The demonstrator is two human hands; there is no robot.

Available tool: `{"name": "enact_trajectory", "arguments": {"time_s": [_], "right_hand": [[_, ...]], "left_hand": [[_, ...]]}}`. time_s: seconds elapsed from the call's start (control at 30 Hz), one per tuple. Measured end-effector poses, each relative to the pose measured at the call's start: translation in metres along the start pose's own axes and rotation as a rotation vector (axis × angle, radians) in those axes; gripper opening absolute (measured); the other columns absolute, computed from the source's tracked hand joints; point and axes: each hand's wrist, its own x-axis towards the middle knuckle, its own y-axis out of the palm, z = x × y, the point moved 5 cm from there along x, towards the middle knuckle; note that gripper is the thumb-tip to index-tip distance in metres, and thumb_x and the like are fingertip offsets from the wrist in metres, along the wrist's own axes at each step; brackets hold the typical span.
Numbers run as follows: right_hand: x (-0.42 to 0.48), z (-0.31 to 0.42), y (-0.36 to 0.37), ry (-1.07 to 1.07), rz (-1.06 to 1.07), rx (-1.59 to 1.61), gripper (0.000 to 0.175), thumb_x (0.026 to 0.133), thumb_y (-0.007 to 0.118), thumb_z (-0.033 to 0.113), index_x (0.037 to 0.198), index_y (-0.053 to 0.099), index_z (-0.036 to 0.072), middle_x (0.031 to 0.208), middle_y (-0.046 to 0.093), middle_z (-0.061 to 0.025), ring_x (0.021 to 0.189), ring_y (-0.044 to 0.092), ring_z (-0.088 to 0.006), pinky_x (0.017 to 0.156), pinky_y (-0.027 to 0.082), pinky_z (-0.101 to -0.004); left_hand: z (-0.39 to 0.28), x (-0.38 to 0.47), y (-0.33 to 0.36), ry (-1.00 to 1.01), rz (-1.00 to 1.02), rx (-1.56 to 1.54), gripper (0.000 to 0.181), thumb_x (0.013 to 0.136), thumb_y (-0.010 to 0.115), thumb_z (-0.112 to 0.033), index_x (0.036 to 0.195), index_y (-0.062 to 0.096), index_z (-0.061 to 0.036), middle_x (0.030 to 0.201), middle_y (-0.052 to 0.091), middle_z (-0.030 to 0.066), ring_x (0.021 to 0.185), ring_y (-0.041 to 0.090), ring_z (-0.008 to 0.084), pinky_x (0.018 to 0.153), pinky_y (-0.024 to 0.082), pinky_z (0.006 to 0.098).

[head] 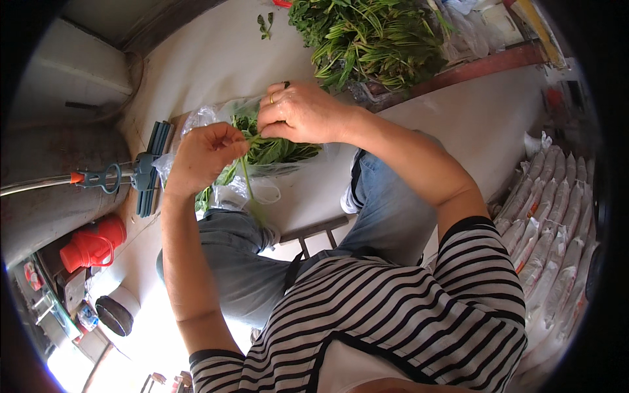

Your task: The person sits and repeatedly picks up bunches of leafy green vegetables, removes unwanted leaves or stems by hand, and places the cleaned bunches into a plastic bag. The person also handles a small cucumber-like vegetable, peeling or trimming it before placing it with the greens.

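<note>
Between finger and thumb, my left hand (206,154) pinches a thin green stem (247,179) that hangs down beside my knee, its lower end blurred. My right hand (302,113), with a ring on one finger, is close by at the stem's upper part, its fingertips closed on it. Under both hands lies a clear plastic bag (202,118) on the floor, with leafy greens (280,151) in it. More leaves (203,199) show at the bag's near left side. A large heap of leafy green stalks (368,42) lies farther off, beyond my right hand.
A squeeze mop head (149,169) lies at the left, near a red thermos flask (93,243) and a bucket (117,309). Stacked plastic-wrapped packs (550,226) stand at the right. A loose sprig (265,25) rests on the floor (211,54). Below me is a low stool (314,233).
</note>
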Motion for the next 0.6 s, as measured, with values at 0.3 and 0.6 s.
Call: {"name": "enact_trajectory", "arguments": {"time_s": [0.3,0.6], "right_hand": [[-0.008,0.000,0.009,0.039,0.112,0.135,0.009,0.081,0.067,0.020,0.083,0.069,0.011,0.085,0.068,-0.0052,0.086,0.065,-0.0290,0.073,0.052,-0.0417],[-0.012,0.005,0.023,0.074,0.176,0.148,0.017,0.080,0.070,0.023,0.085,0.069,0.007,0.082,0.069,-0.0112,0.075,0.066,-0.0342,0.068,0.052,-0.0443]], "left_hand": [[-0.001,-0.005,0.007,0.006,0.124,0.072,0.015,0.084,0.071,-0.014,0.087,0.066,0.0006,0.069,0.059,-0.0021,0.064,0.050,0.0053,0.058,0.041,0.0239],[-0.002,-0.004,0.025,0.022,0.124,0.230,0.016,0.088,0.066,-0.014,0.093,0.067,0.0008,0.072,0.067,0.0071,0.066,0.060,0.0105,0.063,0.049,0.0285]]}}
